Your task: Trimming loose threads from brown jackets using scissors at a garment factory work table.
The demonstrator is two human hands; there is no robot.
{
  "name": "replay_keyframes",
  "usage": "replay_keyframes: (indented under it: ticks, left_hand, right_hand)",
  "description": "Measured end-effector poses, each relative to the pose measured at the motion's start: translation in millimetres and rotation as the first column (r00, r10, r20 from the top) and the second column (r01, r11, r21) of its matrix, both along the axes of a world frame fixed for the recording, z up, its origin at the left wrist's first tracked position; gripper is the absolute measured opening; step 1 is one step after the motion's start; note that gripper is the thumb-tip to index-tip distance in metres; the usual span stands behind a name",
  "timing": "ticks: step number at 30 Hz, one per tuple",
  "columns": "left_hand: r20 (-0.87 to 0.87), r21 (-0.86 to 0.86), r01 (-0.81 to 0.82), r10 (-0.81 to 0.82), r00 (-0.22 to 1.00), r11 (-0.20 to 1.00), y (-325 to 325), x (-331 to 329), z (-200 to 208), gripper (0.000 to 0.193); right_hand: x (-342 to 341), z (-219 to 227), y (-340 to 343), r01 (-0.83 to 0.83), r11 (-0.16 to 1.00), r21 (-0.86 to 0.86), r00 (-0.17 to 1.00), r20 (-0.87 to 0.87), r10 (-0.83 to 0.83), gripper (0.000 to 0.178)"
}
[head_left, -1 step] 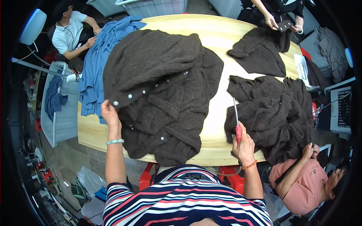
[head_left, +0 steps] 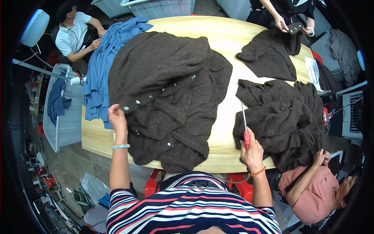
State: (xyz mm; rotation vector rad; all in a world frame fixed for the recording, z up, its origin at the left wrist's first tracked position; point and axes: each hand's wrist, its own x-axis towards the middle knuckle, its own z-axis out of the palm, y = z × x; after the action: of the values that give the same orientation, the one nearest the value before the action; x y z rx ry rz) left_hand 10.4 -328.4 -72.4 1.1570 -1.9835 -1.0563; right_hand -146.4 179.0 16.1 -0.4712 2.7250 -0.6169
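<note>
A large dark brown knit cardigan (head_left: 167,89) lies heaped before me, with a slanting row of pale shiny buttons (head_left: 151,96) across it. At its left edge, beside the lowest button of that row, my left hand (head_left: 118,119) has its fingers curled closed on the knit. My right hand (head_left: 253,154) is wrapped round a red-handled tool (head_left: 246,136) with a long, thin metal shaft. The shaft points away from me, its tip beside a second pile of dark brown knitwear (head_left: 272,113). I cannot make out what kind of tool it is.
Blue garments (head_left: 102,70) line the table's left side, where a person in white sits. Another person at the far right holds a buttoned brown strip (head_left: 295,27) above more knitwear (head_left: 269,54). Someone in pink (head_left: 311,191) sits close on my right. A grey bin (head_left: 70,117) stands left.
My left hand has shifted slightly to the right, and the cardigan's buttoned edge has moved with it. My right hand keeps its hold on the red-handled tool.
</note>
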Motion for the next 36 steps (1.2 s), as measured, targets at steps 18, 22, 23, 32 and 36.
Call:
replay_keyframes:
  ticks: [18, 22, 23, 32, 36]
  left_hand:
    - [-0.342, 0.229, 0.635, -0.550, 0.762, 0.737, 33.6, -233.0, 101.2, 0.030]
    - [-0.488, 0.469, 0.412, -0.160, 0.858, 0.781, -87.1, -170.2, 73.6, 0.030]
    - [-0.302, 0.627, 0.148, 0.063, 0.951, 0.765, -113.0, -145.0, 56.8, 0.033]
    - [0.546, -0.475, 0.766, -0.537, 0.642, 0.433, 66.1, -145.6, 96.8, 0.050]
    - [0.579, -0.328, 0.709, -0.460, 0.673, 0.624, 53.0, -129.8, 35.6, 0.056]
  right_hand:
    - [1.8, -4.3, -15.3, 0.002, 1.000, 0.011, 1.000, -0.006, -0.002, 0.055]
    - [-5.7, 0.9, -27.0, -0.027, 0.999, -0.024, 0.999, 0.017, 0.028, 0.055]
    - [-6.8, -1.3, -31.2, -0.055, 0.997, -0.059, 0.998, -0.020, 0.054, 0.054]
    - [-26.4, 9.4, -89.6, -0.299, 0.949, -0.104, 0.953, 0.020, 0.302, 0.057]
    - [-26.5, 17.0, -121.6, -0.425, 0.883, -0.200, 0.904, -0.047, 0.424, 0.056]
